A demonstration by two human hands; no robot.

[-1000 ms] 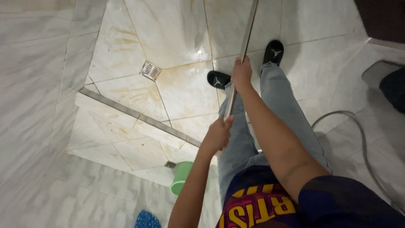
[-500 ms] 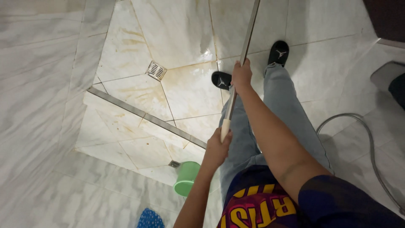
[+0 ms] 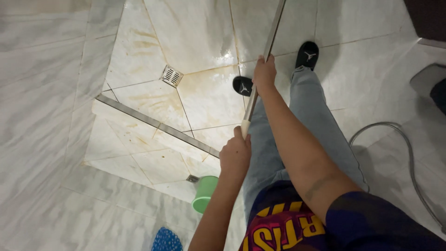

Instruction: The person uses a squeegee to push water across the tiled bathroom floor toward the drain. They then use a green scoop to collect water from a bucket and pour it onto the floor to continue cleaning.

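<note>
I look down at a long metal pole (image 3: 273,29) with a pale end cap, slanting from the top of the view down toward me. My right hand (image 3: 264,74) is wrapped around the pole partway up. My left hand (image 3: 235,155) sits just below the pale end, fingers curled, touching or just off the tip. Under the pole are my legs in grey jeans and two black slippers (image 3: 307,53) on the wet tiled floor (image 3: 195,37).
A square metal floor drain (image 3: 171,75) lies left of the feet. A metal strip (image 3: 153,124) tops a low tiled step. A green plastic cup (image 3: 205,194) stands near my left forearm, a blue mat (image 3: 166,240) below it. A grey hose (image 3: 409,153) curves at right.
The pole has slid away from me through my left hand; that hand went from gripping the shaft to sitting below its pale end. My right hand kept its grip.
</note>
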